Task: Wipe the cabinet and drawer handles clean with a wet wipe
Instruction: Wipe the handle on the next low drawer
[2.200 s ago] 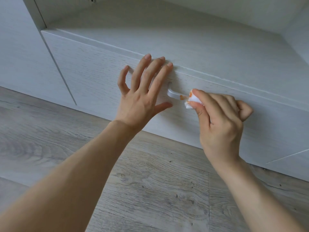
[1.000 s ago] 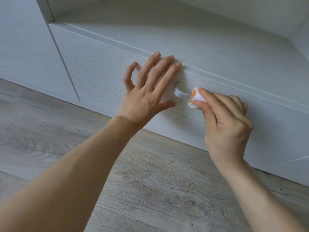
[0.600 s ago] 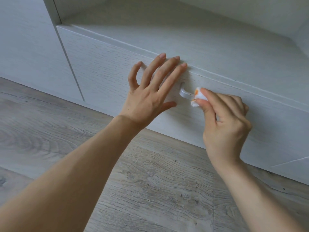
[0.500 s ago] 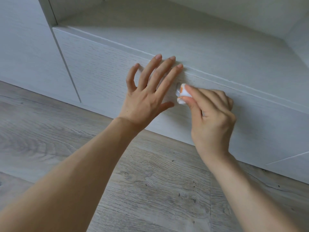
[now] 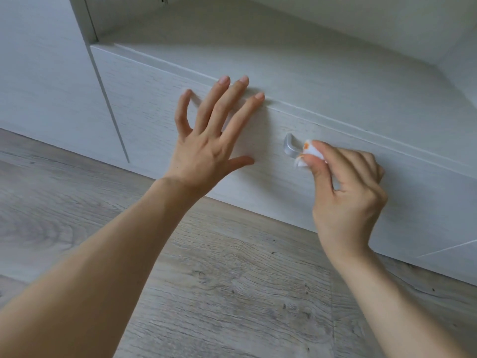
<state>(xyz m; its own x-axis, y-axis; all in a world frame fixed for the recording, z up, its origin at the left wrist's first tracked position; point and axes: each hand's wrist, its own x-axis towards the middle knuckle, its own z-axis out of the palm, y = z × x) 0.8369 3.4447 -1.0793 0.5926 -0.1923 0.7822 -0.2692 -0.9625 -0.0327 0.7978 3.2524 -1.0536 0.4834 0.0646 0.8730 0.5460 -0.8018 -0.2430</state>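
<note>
A silver drawer handle [image 5: 289, 146] sticks out of the pale wood drawer front [image 5: 144, 117]; only its left end shows. My right hand [image 5: 346, 192] pinches a small white wet wipe [image 5: 308, 153] with orange stains between thumb and fingers and holds it against the handle, hiding the handle's right part. My left hand [image 5: 209, 140] lies flat on the drawer front to the left of the handle, fingers spread and straight, fingertips near the drawer's top edge.
The cabinet's shelf top [image 5: 309, 63] runs above the drawer, with an upright panel [image 5: 82, 19] at the far left. A grey wood floor [image 5: 219, 280] lies below. Another drawer or door seam [image 5: 449, 248] shows at the lower right.
My right hand slid the wipe to the handle's left end, then back right, uncovering that end. My left hand has stayed flat on the drawer front.
</note>
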